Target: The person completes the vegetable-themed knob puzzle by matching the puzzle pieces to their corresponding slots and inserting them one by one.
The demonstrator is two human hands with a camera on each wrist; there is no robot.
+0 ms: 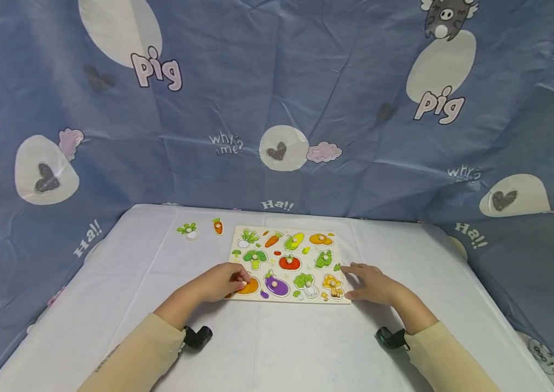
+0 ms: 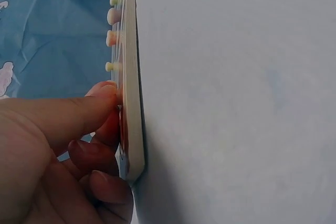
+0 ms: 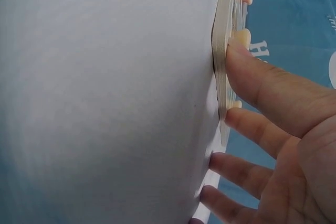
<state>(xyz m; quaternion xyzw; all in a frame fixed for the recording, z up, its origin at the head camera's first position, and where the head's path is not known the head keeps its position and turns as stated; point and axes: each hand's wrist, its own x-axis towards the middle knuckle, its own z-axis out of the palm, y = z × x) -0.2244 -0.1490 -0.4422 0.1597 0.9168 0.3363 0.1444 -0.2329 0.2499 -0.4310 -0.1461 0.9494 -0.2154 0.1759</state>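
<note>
A wooden knobbed vegetable puzzle board (image 1: pixel 311 300) lies on the white table. At its near left corner my left hand (image 1: pixel 220 282) pinches the knob of an orange puzzle piece (image 1: pixel 252 285), which the fingers partly cover. The left wrist view shows thumb (image 2: pixel 79 116) and forefinger close against the board's face. My right hand (image 1: pixel 372 284) has its fingers spread at the board's right edge, beside the mushroom piece (image 1: pixel 332 282). In the right wrist view its thumb (image 3: pixel 257 80) touches that edge. An eggplant piece (image 1: pixel 277 286) sits right of the orange one.
Off the board, a radish piece (image 1: pixel 189 231) and a carrot piece (image 1: pixel 218 226) lie on the white tablecloth (image 1: pixel 296 348) at the back left. Tomato (image 1: pixel 290 263), broccoli (image 1: pixel 255 258) and corn (image 1: pixel 294 241) pieces sit on the board. A blue printed curtain (image 1: pixel 277 103) hangs behind the table.
</note>
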